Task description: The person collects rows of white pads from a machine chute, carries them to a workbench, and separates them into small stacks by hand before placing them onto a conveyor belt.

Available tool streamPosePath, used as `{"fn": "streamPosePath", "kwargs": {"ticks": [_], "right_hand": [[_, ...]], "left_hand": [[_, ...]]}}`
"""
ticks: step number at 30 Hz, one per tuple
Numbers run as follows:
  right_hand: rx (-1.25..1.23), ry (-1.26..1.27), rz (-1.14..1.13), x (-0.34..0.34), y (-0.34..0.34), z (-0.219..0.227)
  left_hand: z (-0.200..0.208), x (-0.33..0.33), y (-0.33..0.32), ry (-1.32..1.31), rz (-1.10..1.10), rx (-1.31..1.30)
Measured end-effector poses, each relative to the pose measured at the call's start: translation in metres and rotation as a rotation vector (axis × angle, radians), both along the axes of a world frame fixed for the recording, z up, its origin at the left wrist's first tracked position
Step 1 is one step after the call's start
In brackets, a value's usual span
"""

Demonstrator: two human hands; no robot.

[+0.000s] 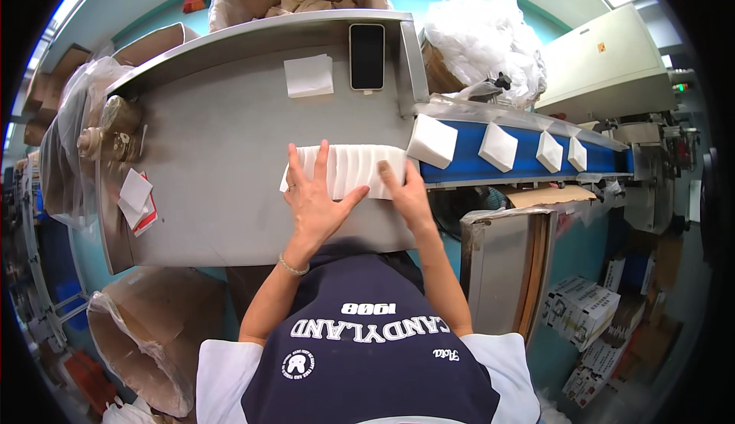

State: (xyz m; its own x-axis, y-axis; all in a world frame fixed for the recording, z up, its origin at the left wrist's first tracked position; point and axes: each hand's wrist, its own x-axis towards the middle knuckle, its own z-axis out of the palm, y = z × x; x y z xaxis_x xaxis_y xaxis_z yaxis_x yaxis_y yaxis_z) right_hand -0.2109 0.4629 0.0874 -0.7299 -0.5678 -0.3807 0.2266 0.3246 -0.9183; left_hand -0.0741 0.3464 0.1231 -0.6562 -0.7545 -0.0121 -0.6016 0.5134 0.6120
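Note:
A row of white folded paper napkins (346, 165), in several packs stood side by side, lies on the metal table in front of me. My left hand (311, 197) rests on its left part, fingers stretched and spread across the packs. At the row's right end my right hand (409, 194) grips it, thumb over the top and the other fingers partly hidden at the end. Just beyond that hand, a white napkin pack (432, 141) sits tilted at the near end of the blue conveyor belt (528, 148).
More packs ride the belt to the right, such as a napkin pack (498, 147). On the metal table (214, 217) lie a phone (367, 57), white sheets (309, 76), a red-edged card (145, 222) and tape rolls (115, 129). Cardboard boxes (157, 332) stand around.

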Motion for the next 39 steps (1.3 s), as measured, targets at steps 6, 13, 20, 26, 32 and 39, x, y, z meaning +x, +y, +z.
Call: {"fn": "streamPosePath", "kwargs": {"ticks": [6, 13, 20, 26, 32, 39], "right_hand": [[-0.186, -0.630, -0.118, -0.006, 0.019, 0.002], [-0.130, -0.420, -0.295, -0.018, 0.025, -0.007], [-0.098, -0.231, -0.023, 0.006, 0.004, 0.000], [-0.102, -0.439, -0.200, -0.005, 0.036, -0.011], [0.000, -0.036, 0.012, 0.005, 0.004, 0.002], [-0.133, -0.583, -0.041, 0.004, 0.022, -0.001]], "left_hand": [[0.001, 0.001, -0.002, -0.015, 0.039, 0.014], [-0.002, -0.003, 0.001, 0.010, 0.014, 0.012], [-0.003, -0.012, 0.010, -0.009, -0.014, -0.059], [-0.005, -0.010, 0.006, 0.031, 0.008, -0.039], [-0.018, -0.012, 0.010, 0.145, -0.049, 0.007], [-0.005, -0.014, 0.010, 0.033, 0.002, -0.056]]}}
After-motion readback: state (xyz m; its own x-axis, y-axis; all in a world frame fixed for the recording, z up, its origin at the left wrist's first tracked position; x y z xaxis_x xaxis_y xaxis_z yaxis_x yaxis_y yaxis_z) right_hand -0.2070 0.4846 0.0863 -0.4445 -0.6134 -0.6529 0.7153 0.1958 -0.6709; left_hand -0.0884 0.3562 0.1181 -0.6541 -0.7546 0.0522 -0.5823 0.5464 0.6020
